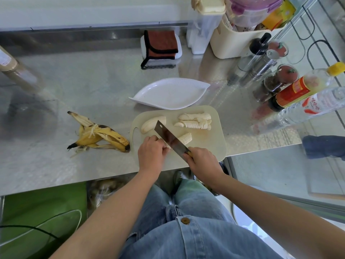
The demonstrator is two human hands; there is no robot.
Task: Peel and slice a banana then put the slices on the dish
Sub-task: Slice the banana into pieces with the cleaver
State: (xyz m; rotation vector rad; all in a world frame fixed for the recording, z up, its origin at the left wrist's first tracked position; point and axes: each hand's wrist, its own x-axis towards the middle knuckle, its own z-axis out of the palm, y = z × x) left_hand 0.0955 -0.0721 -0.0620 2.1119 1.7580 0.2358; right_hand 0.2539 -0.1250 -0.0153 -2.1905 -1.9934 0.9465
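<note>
Peeling was finished: the empty peel [97,135] lay on the steel counter [93,81], left of the cutting board [211,141]. Rows of slices [196,121] sat at the board's far side, and an uncut banana half [153,124] lay beside them, long axis running left-right. The white dish [149,94] held nothing.

The left hand [152,152] pinched another banana piece [184,139], apparently angled toward the far right. The right hand [202,164] gripped the cleaver [169,136], its blade across that piece.

folded orange cloth [162,46] on white holder | cream bin [229,43] | steel shakers [261,64] | bottles [306,90] right
</note>
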